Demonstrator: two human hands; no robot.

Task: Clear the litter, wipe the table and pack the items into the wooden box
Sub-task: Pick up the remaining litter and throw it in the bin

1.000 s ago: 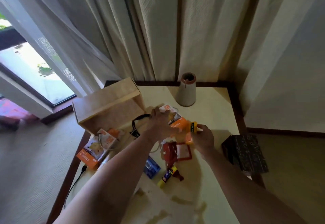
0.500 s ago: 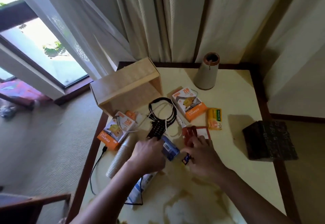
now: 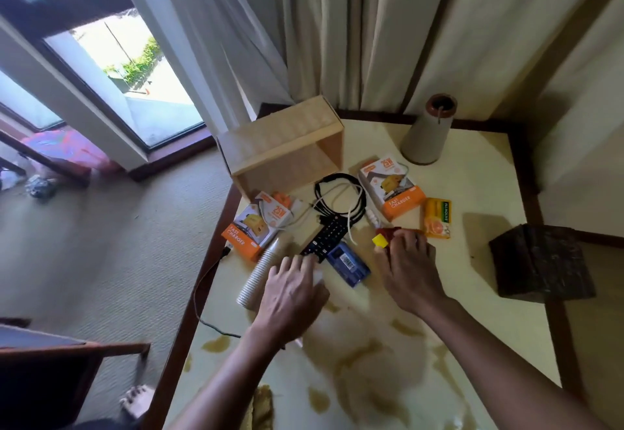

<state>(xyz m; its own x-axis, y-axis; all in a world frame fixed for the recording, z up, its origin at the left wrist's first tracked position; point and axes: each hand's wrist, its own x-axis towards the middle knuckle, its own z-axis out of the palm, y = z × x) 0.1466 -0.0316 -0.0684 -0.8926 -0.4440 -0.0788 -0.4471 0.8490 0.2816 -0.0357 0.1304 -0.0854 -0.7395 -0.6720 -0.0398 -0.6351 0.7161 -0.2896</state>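
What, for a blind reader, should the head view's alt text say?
Two hands work over a stained table: the left hand rests by the remote, the right hand grips a yellow-capped stick. Behind lie coiled cables, two charger boxes and a wooden box on its side.

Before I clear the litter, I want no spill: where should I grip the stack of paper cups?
Probably round its middle, from above with the left hand: the stack of paper cups lies on its side, long and ribbed, close beside the table edge.

Wooden box (image 3: 287, 146) at table's 11 o'clock, on its side, open toward 5. Charger boxes (image 3: 393, 190), cables (image 3: 341, 193), remote (image 3: 329, 233) mid-table. Yellow-capped stick (image 3: 380, 239) in right hand (image 3: 410, 271). Brown spills (image 3: 216, 344) at 6.
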